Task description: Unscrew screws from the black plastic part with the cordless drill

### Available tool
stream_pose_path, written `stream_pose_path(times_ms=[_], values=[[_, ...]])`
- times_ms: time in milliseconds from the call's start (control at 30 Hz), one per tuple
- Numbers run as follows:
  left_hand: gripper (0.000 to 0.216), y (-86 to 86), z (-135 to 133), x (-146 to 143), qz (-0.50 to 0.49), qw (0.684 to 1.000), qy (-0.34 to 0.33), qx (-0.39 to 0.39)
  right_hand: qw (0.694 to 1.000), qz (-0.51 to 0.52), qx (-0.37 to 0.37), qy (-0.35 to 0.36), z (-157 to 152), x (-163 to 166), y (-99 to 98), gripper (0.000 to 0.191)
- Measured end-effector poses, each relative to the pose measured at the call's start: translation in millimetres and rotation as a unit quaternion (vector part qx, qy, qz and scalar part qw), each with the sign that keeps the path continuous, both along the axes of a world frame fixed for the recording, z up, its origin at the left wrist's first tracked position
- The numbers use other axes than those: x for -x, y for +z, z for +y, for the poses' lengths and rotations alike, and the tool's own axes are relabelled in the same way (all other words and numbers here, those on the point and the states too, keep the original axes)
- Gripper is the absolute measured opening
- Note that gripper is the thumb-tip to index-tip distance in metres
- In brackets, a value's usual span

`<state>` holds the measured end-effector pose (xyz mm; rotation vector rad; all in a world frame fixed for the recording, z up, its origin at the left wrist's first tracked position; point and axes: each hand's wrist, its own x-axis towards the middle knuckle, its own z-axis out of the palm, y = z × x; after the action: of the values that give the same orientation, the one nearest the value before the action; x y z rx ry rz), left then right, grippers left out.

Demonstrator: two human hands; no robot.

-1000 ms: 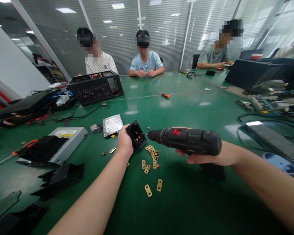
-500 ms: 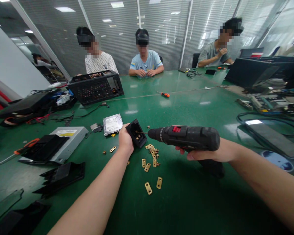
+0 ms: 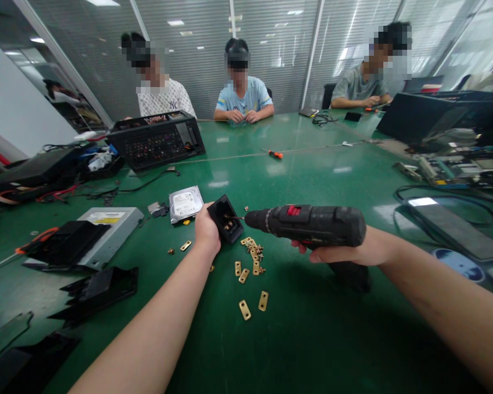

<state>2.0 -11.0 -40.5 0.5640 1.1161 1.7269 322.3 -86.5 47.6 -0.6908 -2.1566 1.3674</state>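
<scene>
My left hand (image 3: pixel 207 230) is closed on a small black box (image 3: pixel 225 232), tilted with its open side turned to the right. Brass-coloured pieces show inside it. My right hand (image 3: pixel 347 251) grips a black cordless drill (image 3: pixel 312 223) that lies level, its chuck pointing left. The thin bit (image 3: pixel 238 218) reaches into the box's open side; its tip is hard to make out. Just below the box, several brass plates (image 3: pixel 263 301) with two holes each lie on the green table (image 3: pixel 312 339), with small screws (image 3: pixel 262 270) among them.
Left of my hand are a hard drive (image 3: pixel 185 203), an optical drive (image 3: pixel 119 224) and black plastic parts (image 3: pixel 102 293). A computer case (image 3: pixel 156 142) stands farther back. An orange screwdriver (image 3: pixel 275 155) lies mid-table. Cables and circuit boards (image 3: pixel 468 169) fill the right side. Three people sit opposite.
The view has shifted slightly, while both hands keep hold of the box and the drill, with the bit still at the opening. The person at far right has lowered a raised hand to the table.
</scene>
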Motion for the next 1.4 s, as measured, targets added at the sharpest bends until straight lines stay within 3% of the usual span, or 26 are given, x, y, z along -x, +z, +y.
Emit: stream_pose_path(times_ms=[233, 633, 833, 1133, 1300, 1400], values=[[0.036, -0.1, 1.4, -0.4, -0.01, 1.0, 0.007, -0.01, 0.999, -0.014, 0.034, -0.014, 1.4, -2.7, -3.2, 0.037], [0.035, 0.2, 1.2, -1.9, -0.008, 1.0, 0.012, -0.007, 0.999, -0.008, 0.051, -0.015, 1.7, -2.4, -5.1, 0.038], [0.037, -0.4, 0.6, -0.5, -0.005, 1.0, 0.0, -0.004, 1.0, -0.008, 0.026, -0.007, 3.1, -2.8, -4.6, 0.033], [0.025, 3.6, -0.8, -1.0, -0.019, 1.0, -0.011, 0.009, 1.0, 0.005, 0.016, -0.006, 2.1, 1.5, 0.7, 0.055], [0.028, 2.0, 0.6, -0.2, -0.016, 1.0, -0.012, 0.01, 1.0, -0.009, 0.002, -0.003, 3.3, 1.2, -1.2, 0.038], [0.03, 0.4, 1.8, 0.8, -0.018, 1.0, -0.007, 0.005, 1.0, -0.009, -0.02, -0.004, 3.6, 1.2, -1.6, 0.04]])
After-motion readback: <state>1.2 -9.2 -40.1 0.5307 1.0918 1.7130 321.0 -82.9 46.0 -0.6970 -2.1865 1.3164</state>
